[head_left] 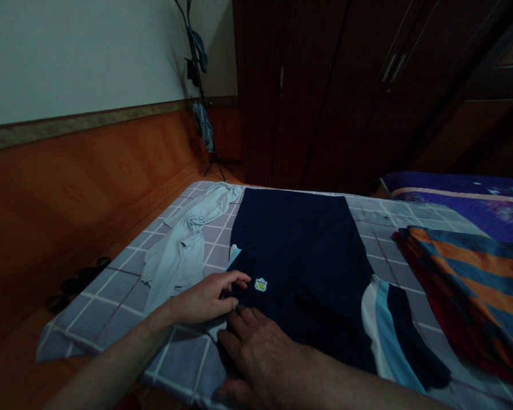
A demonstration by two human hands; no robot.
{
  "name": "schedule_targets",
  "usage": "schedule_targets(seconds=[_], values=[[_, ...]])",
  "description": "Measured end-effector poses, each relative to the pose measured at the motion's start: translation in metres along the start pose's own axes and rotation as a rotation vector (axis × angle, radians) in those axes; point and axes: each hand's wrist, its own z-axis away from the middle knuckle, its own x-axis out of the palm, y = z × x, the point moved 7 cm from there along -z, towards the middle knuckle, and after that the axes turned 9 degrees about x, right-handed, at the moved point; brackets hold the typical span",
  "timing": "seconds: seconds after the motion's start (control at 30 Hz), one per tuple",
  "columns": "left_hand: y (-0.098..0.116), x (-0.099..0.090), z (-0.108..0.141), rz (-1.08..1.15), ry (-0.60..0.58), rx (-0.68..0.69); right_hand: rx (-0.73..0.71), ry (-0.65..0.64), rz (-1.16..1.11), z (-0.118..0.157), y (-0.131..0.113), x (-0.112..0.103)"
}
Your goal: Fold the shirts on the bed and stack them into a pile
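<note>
Four fingers of the left hand lay curled and close together at the edge of a navy knit garment, their tips just beside its small embroidered badge; whether they pinched the cloth could not be told. The right hand lay with its fingers spread, pressed down on the garment's near edge. The garment lay flat on the bed, with a white and pale-blue stripe along its right side. It looked light, soft and limp, likely to bunch or slide, so it seemed best taken by a hem with both hands. Beneath it ran a grey checked sheet, with a crumpled pale-blue garment to the left and a folded orange-and-blue striped cloth to the right. Purple bedding lay beyond. A dark wood wardrobe and a clothes stand stood past the bed, beside a wood-panelled wall.
</note>
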Motion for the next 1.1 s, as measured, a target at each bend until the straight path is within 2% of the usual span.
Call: schedule_targets(seconds=[0.07, 0.13, 0.23, 0.3, 0.37, 0.43, 0.53, 0.67, 0.77, 0.87, 0.97, 1.03, 1.1], values=[[-0.002, 0.006, -0.003, 0.025, -0.035, -0.019, -0.063, 0.067, 0.082, 0.015, -0.002, 0.011], [-0.003, 0.002, -0.004, -0.003, 0.020, -0.004, -0.136, 0.180, 0.183, 0.028, -0.003, 0.020], [-0.001, -0.009, -0.007, -0.286, 0.137, 0.091, -0.190, 0.327, 0.253, 0.038, -0.001, 0.024], [-0.007, -0.003, -0.010, -0.515, 0.082, 0.124, -0.197, 0.386, 0.273, 0.041, 0.001, 0.022], [-0.022, 0.006, -0.011, -0.675, -0.005, 0.085, -0.211, 0.455, 0.306, 0.043, 0.002, 0.020], [-0.037, 0.012, -0.009, -0.777, -0.034, 0.030, -0.231, 0.508, 0.337, 0.046, 0.001, 0.020], [-0.047, 0.013, -0.003, -0.874, 0.024, -0.015, -0.220, 0.521, 0.354, 0.047, 0.003, 0.026], [-0.042, 0.015, -0.005, -0.937, 0.115, 0.009, -0.245, 0.522, 0.348, 0.046, 0.002, 0.038], [-0.035, 0.013, -0.014, -0.906, 0.079, 0.043, -0.243, 0.525, 0.338, 0.044, 0.002, 0.043], [-0.029, 0.000, -0.022, -0.829, 0.068, 0.031, -0.235, 0.538, 0.335, 0.044, 0.003, 0.044], [-0.023, -0.016, -0.024, -0.816, 0.170, 0.025, -0.237, 0.532, 0.326, 0.044, 0.002, 0.043], [-0.024, -0.013, -0.026, -0.832, 0.151, 0.040, -0.224, 0.496, 0.312, 0.043, 0.003, 0.044], [-0.029, 0.000, -0.026, -0.852, 0.067, 0.066, -0.213, 0.458, 0.302, 0.042, 0.003, 0.046]])
